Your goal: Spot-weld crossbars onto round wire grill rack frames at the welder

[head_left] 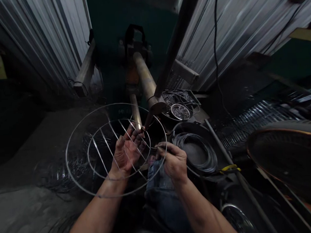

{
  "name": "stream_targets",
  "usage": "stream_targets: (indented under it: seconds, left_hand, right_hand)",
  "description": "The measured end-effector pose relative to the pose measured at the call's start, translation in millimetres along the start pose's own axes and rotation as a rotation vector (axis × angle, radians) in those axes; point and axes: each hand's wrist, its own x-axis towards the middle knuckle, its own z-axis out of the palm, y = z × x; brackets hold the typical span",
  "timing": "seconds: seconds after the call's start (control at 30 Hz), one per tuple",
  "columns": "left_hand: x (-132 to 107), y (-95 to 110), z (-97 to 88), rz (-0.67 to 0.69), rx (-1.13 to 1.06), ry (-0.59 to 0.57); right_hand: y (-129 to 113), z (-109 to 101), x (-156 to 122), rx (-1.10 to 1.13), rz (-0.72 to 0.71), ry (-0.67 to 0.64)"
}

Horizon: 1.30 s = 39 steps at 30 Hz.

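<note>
A round wire rack (pixel 99 154), with a large outer ring, a smaller inner ring and several crossbars, hangs level in front of me. My left hand (pixel 127 152) is palm up beneath the crossbars, its curled fingers on the inner ring close to the machine's lower metal rod (pixel 136 112). At the right side of the rack, my right hand (pixel 175 161) pinches a thin short wire that points toward the inner ring. The rack's far side meets the tips of the machine's arms, where the thicker upper tube (pixel 145 74) ends; exact contact there is too dark to tell.
A dark green machine (pixel 107 34) stands ahead. To the right are a coil of wire (pixel 210 155), a tray of small wire parts (pixel 180 111) and a large dark round pan (pixel 288 157). Wire pieces (pixel 61 174) lie on the floor at left. A cable (pixel 216 48) hangs at right.
</note>
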Motion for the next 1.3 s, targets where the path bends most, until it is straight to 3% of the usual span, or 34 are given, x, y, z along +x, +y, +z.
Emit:
stream_targets:
  seconds: [0.1,0.23,0.7,0.83,1.07,1.2,1.3]
  left_hand:
    - [-7,-5,6.7,0.091,0.046,-0.020]
    - [-10,-7,9.2,0.181,0.112,-0.004]
    - [-6,2,-1.6,0.302,0.374,0.007]
    - [-5,6,-7.7,0.316,0.348,0.050]
    - [3,5,-22.4,0.358,0.401,0.025]
    - [5,4,-21.7,0.370,0.441,0.008]
    - [5,5,-19.0,0.365,0.439,-0.006]
  right_hand:
    - [-4,16,11,0.063,0.008,0.139]
    - [-14,33,26,0.168,0.058,0.186]
    - [-14,39,47,0.272,0.240,0.064]
    - [-11,43,45,0.223,0.210,0.018]
    - [-5,40,54,0.053,0.101,0.005]
    - [-9,33,57,-0.080,0.059,-0.065]
    - [-13,26,62,-0.014,0.076,-0.128]
